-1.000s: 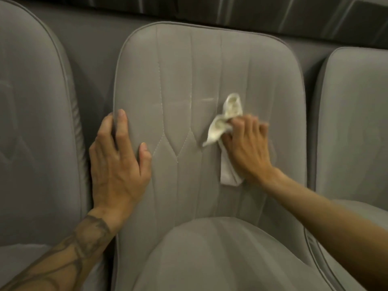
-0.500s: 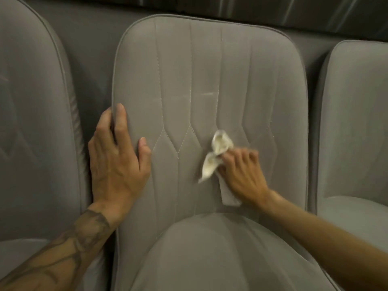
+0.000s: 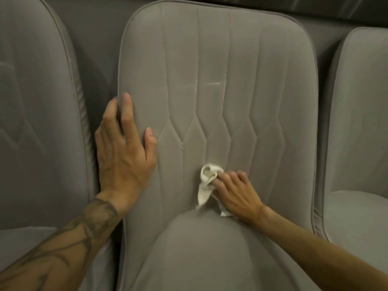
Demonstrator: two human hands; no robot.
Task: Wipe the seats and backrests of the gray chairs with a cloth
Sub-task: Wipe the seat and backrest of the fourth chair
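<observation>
Cloth (image 3: 206, 181) in curled right hand (image 3: 237, 192), low on backrest (image 3: 210, 59); left hand (image 3: 123, 156) flat on its edge.

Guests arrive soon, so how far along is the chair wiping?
Done: nothing shows clearly as finished. In hand: the right hand presses the cloth low on the middle backrest, the left hand bracing its edge. Left: a pale streak higher up, the seat below, perhaps the left chair and right chair.

No legible text, brand or number in view. Nothing printed on the gray chairs (image 3: 241, 59) or the cloth (image 3: 206, 181).
</observation>
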